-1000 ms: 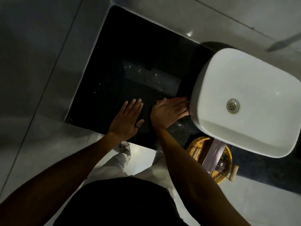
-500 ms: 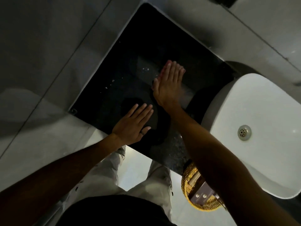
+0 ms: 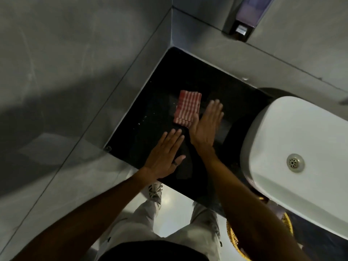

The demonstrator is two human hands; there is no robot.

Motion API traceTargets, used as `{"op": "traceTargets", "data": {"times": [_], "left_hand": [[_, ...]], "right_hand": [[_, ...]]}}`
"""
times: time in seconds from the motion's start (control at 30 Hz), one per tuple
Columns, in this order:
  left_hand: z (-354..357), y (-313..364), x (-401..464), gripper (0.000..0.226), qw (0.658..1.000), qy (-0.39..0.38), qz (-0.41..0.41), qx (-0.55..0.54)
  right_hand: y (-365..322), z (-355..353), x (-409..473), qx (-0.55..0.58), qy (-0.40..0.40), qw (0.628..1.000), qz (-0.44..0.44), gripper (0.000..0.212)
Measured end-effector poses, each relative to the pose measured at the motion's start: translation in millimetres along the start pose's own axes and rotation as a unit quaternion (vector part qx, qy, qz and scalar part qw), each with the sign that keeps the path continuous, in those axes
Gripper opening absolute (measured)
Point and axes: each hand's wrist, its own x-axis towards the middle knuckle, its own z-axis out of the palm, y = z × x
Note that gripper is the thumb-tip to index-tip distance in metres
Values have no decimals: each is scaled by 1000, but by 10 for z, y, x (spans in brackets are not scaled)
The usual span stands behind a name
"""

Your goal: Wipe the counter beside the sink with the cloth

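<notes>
A folded red-and-white striped cloth (image 3: 188, 109) lies flat on the black counter (image 3: 163, 87), left of the white sink (image 3: 293, 151). My right hand (image 3: 206, 125) rests flat on the counter just right of the cloth, its thumb side touching the cloth's near right corner, fingers straight and together. My left hand (image 3: 165, 155) lies flat near the counter's front edge, fingers spread, a dark ring on the thumb. Neither hand holds anything.
Grey tiled walls close the counter at the left and back. A soap dispenser (image 3: 243, 17) hangs on the back wall. The sink's drain (image 3: 295, 162) shows at the right. A woven yellow basket (image 3: 233, 236) stands on the floor below. My legs and a shoe (image 3: 155, 191) are under the edge.
My right hand, which covered the cloth, has slid off to the right, leaving the striped cloth exposed on the counter. The left hand stays flat near the front edge.
</notes>
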Motion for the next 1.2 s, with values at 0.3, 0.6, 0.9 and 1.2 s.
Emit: {"op": "traceTargets", "data": {"times": [0.3, 0.6, 0.9, 1.2], "left_hand": [[-231, -482, 1485, 92, 996, -37, 68, 32], [87, -315, 1587, 94, 998, -48, -2, 33], [-58, -283, 1357, 88, 970, -11, -243, 9], [2, -286, 547, 88, 864, 64, -498, -11]], "right_hand": [[322, 75, -383, -136, -73, 982, 110, 74], [379, 148, -366, -147, -31, 983, 105, 70], [327, 74, -373, -142, -44, 983, 108, 69], [349, 82, -418, -146, -39, 984, 96, 69]]}}
